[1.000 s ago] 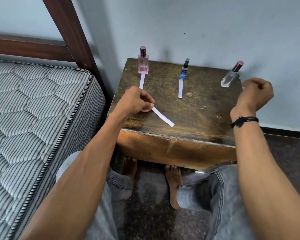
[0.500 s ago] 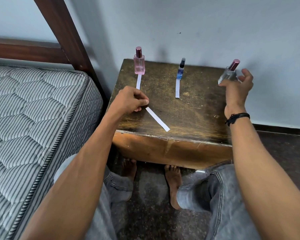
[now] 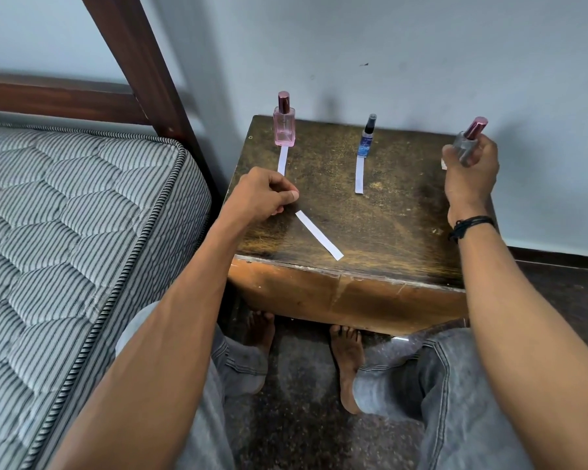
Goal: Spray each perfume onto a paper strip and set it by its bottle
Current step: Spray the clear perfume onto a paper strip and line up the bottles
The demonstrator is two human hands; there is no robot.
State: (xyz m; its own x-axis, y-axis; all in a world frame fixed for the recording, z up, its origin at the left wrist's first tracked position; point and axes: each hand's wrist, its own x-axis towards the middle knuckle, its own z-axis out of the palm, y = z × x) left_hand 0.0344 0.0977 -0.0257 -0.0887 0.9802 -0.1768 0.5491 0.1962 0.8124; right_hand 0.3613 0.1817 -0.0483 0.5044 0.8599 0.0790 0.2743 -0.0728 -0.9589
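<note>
Loose strip: the paper strip (image 3: 319,235) lies flat near the table (image 3: 404,239) front edge, its long axis slanting away from the left hand (image 3: 262,195).
Left hand: fingers curled, pinching the strip's near-left end.
Right hand: the right hand (image 3: 472,171) is wrapped round the clear perfume bottle (image 3: 466,145), well apart, to the strip's right.
Far row: the pink bottle (image 3: 284,125) and blue spray vial (image 3: 368,139) each have a strip.
Judgement: bottle and strip must be brought together.
</note>
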